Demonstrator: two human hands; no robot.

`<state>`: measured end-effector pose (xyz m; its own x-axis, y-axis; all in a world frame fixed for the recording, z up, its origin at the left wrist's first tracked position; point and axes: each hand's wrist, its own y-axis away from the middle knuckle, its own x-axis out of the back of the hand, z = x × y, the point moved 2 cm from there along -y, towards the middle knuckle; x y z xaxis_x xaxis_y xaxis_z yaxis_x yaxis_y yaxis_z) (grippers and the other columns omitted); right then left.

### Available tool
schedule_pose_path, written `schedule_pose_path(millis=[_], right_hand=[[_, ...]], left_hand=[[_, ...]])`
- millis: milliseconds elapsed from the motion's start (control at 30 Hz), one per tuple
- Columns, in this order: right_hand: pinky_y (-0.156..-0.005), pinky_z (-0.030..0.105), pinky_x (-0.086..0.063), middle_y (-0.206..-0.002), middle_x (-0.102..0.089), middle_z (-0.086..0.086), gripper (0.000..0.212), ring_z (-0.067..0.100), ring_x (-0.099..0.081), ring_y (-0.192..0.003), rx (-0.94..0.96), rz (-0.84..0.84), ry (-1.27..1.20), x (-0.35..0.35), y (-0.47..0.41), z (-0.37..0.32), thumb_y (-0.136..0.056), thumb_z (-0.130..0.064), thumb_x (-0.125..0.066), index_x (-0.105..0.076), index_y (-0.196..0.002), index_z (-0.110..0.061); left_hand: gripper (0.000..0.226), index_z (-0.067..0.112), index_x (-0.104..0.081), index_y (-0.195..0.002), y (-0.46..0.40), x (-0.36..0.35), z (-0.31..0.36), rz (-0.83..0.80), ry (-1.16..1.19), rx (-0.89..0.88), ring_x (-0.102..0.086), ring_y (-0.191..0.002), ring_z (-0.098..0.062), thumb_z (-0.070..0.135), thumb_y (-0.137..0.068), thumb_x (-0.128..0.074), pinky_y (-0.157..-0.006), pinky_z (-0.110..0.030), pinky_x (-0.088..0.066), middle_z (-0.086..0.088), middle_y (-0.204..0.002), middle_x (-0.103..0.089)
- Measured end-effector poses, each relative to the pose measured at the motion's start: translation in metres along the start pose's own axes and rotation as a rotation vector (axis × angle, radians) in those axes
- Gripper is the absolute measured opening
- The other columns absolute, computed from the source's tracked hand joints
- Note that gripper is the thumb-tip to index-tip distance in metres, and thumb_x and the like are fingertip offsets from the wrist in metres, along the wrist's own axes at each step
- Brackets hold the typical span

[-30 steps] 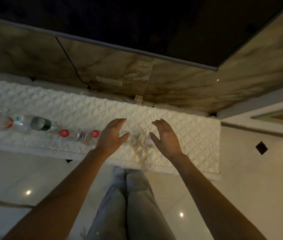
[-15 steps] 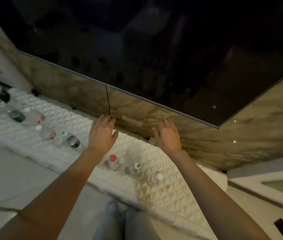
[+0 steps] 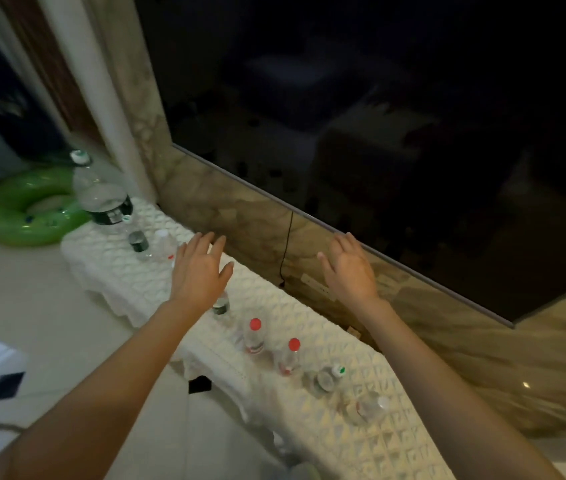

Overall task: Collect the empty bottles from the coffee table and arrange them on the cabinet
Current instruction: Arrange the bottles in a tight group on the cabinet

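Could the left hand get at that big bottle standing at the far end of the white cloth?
Probably yes. The left hand is open and holds nothing, and the large bottle stands upright beyond it. Two small bottles stand between them, so reaching over them looks safer than going straight across the quilted cloth.

Upright bottles (image 3: 254, 336) lining cabinet (image 3: 361, 441)

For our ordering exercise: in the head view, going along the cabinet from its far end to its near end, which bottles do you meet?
Large bottle → dark-label bottle → white-capped bottle → first red-capped bottle → second red-capped bottle → green-and-white-capped bottle → clear-capped bottle.
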<state>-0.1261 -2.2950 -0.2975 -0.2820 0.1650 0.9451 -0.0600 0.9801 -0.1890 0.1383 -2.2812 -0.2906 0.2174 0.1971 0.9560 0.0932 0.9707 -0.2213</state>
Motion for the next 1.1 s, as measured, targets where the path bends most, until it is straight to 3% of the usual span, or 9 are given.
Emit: schedule_pose_path(millis=[333, 600, 833, 1100], right_hand=[[-0.111, 0.032, -0.017, -0.143, -0.044, 0.003, 0.048, 0.021, -0.028, -0.139, 0.110, 0.044, -0.026, -0.030, -0.031, -0.170, -0.097, -0.045, -0.037, -0.043, -0.137, -0.018], [-0.113, 0.036, -0.021, -0.144, -0.043, 0.004, 0.049, 0.022, -0.028, -0.139, 0.253, 0.024, -0.039, -0.048, -0.067, -0.274, -0.098, -0.043, -0.037, -0.041, -0.138, -0.017], [-0.113, 0.035, -0.021, -0.146, -0.040, 0.003, 0.049, 0.020, -0.024, -0.141, 0.316, -0.033, -0.085, -0.092, -0.124, -0.334, -0.097, -0.043, -0.038, -0.040, -0.139, -0.018], [-0.113, 0.036, -0.020, -0.148, -0.039, 0.004, 0.050, 0.020, -0.023, -0.141, 0.307, -0.102, -0.129, -0.147, -0.222, -0.371, -0.098, -0.043, -0.036, -0.039, -0.140, -0.017]], left_hand=[[0.051, 0.008, -0.047, -0.134, 0.031, 0.069, -0.169, 0.105, 0.012, 0.112, -0.035, -0.132, -0.034, 0.033, -0.090, -0.056, -0.108, -0.047, -0.027, -0.017, -0.139, -0.046], [0.050, 0.006, -0.049, -0.131, 0.042, 0.097, -0.271, 0.134, -0.032, 0.215, -0.039, -0.127, -0.035, 0.031, -0.088, -0.058, -0.102, -0.047, -0.029, -0.018, -0.135, -0.049], [0.050, 0.005, -0.051, -0.130, 0.021, 0.086, -0.335, 0.144, -0.022, 0.303, -0.040, -0.127, -0.036, 0.030, -0.088, -0.059, -0.104, -0.047, -0.030, -0.018, -0.134, -0.049], [0.055, 0.012, -0.038, -0.140, -0.068, 0.055, -0.392, 0.048, -0.024, 0.357, -0.029, -0.135, -0.029, 0.039, -0.093, -0.048, -0.109, -0.042, -0.024, -0.011, -0.144, -0.039]])
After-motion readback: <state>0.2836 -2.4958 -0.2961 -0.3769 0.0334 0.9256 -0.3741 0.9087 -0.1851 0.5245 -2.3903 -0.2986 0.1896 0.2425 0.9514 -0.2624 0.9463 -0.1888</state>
